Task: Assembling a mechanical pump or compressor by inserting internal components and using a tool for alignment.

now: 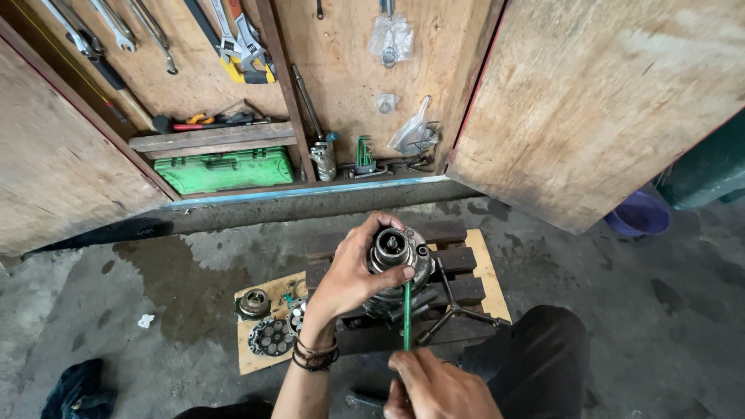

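Note:
My left hand (353,271) grips a round grey metal engine part (394,252) with a hub in its middle, holding it up over a dark wooden pallet (458,264). My right hand (438,388) is closed around the handle of a green-shafted tool (407,314). The tool's shaft points up and its tip touches the lower rim of the metal part, beside my left thumb. Beaded bracelets circle my left wrist.
A three-armed metal wrench (454,310) lies on the pallet. Round clutch-like discs (272,335) and a small hub (254,302) rest on a plywood sheet at left. An open wooden cabinet holds wrenches (237,43), a green case (225,169) and hex keys (363,155). A purple bucket (638,216) stands right.

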